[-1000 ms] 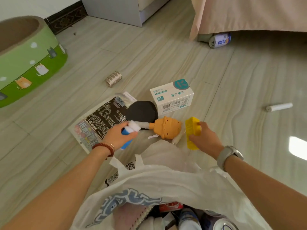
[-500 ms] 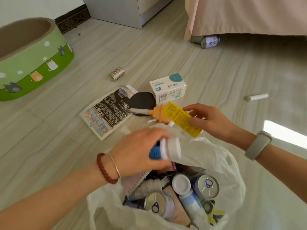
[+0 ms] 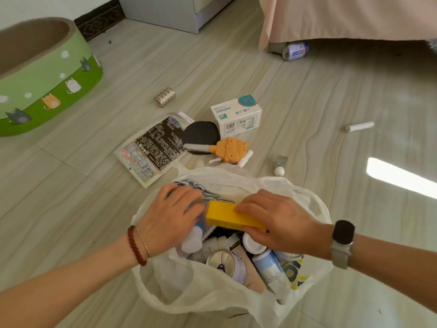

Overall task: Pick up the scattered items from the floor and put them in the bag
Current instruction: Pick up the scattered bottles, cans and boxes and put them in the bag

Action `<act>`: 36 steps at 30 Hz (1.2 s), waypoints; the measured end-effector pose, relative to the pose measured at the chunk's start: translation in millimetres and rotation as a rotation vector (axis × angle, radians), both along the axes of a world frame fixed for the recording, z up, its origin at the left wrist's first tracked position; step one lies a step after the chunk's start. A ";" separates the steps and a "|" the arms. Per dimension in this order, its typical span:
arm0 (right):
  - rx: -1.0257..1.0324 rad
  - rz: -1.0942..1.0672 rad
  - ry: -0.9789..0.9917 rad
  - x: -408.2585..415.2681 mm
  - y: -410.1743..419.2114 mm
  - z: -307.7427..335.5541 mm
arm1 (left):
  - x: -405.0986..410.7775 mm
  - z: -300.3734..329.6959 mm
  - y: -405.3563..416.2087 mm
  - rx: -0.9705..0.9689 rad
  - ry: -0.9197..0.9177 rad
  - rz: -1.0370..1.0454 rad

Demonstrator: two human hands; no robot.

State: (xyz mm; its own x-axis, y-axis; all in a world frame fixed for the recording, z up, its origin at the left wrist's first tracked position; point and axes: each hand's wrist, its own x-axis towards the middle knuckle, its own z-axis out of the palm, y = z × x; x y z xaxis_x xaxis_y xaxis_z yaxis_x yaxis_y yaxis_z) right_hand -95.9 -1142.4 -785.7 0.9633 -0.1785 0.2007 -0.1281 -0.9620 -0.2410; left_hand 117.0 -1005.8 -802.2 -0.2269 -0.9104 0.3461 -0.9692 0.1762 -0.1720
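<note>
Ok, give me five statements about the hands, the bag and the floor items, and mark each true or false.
1. The right hand holds a yellow box over the white bag. True.
2. The left hand is empty. False: it grips a white-capped bottle.
3. The white carton is already in the bag. False: it sits on the floor.
4. A can lies by the bed's edge. True.
5. The orange toy lies inside the green cat bed. False: it lies on the floor beyond the bag.

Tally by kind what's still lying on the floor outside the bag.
Boxes: 1, white box
Cans: 1
Tape rolls: 1
Printed packets: 1
Paddles: 1
Orange toys: 1
Small bottles: 1
White tubes: 1
Total: 8
</note>
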 end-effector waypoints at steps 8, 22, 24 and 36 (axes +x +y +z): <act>-0.126 0.017 -0.151 33.3 13.8 -26.1 | 35.9 -21.0 -11.4 0.267 0.186 0.260; 0.266 -0.445 0.304 25.3 -44.3 -36.2 | 29.3 -30.9 -42.3 0.318 0.596 0.402; 0.442 -0.447 0.283 47.2 -31.1 -35.4 | 48.3 -31.3 -49.1 0.414 0.688 0.599; 0.580 -0.308 0.320 51.3 -50.7 -50.6 | 71.4 -19.9 -86.7 0.749 1.088 0.790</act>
